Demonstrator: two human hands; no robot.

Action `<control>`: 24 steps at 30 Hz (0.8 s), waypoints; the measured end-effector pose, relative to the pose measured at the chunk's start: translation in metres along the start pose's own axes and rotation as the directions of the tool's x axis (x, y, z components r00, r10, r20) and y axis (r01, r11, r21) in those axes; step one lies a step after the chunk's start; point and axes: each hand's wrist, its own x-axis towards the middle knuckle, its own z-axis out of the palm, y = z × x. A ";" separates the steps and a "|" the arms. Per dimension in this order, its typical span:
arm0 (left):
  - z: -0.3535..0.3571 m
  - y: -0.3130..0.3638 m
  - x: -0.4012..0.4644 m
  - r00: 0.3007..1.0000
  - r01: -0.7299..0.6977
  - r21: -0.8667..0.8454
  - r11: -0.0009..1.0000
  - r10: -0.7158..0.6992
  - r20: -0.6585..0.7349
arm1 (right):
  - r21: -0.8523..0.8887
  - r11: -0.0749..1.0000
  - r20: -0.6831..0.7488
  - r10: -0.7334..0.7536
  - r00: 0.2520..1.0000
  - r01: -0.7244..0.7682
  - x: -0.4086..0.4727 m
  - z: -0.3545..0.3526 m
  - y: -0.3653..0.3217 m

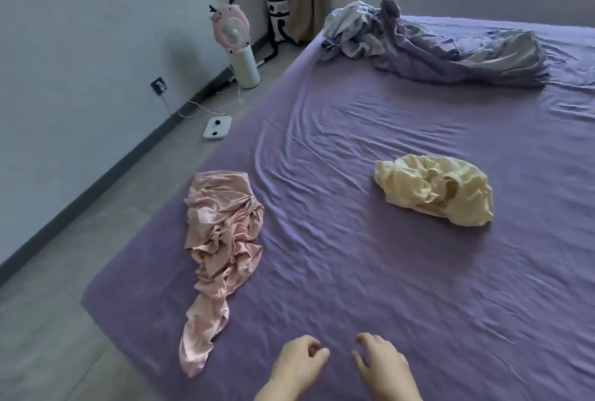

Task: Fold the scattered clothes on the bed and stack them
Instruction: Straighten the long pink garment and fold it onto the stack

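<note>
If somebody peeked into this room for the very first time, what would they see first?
Probably the crumpled pink garment near the left edge of the purple bed, and the bunched pale yellow garment further right. A rumpled purple and grey heap of fabric lies at the far end, and a pink fan stands on the floor by the wall.

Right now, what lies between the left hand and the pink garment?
Only bare, wrinkled purple sheet, seen in the head view. The left hand holds nothing, and the pink garment lies untouched.
</note>
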 end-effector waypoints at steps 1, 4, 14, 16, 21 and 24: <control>-0.018 -0.015 0.006 1.000 0.008 -0.002 1.000 -0.008 -0.030 | -0.019 0.999 0.020 -0.037 0.999 0.037 0.012 0.005 -0.020; -0.069 -0.064 0.027 0.993 0.023 -0.008 1.000 -0.024 -0.118 | -0.097 0.985 0.045 -0.138 0.989 0.142 0.050 0.019 -0.082; -0.148 -0.160 0.100 0.897 0.019 0.210 0.977 0.077 -0.436 | -0.183 0.903 -0.084 -0.410 0.908 0.390 0.171 0.030 -0.231; -0.148 -0.164 0.117 0.881 -0.012 0.205 0.979 0.107 -0.461 | -0.194 0.880 -0.120 -0.460 0.880 0.433 0.195 0.031 -0.252; -0.166 -0.157 0.153 0.869 -0.082 -0.141 0.987 0.001 -0.495 | -0.327 0.798 -0.096 -0.560 0.823 0.505 0.235 0.046 -0.287; -0.183 -0.153 0.166 0.870 -0.193 -0.346 0.918 -0.003 -0.494 | -0.368 0.748 0.026 -0.585 0.810 0.552 0.244 0.056 -0.282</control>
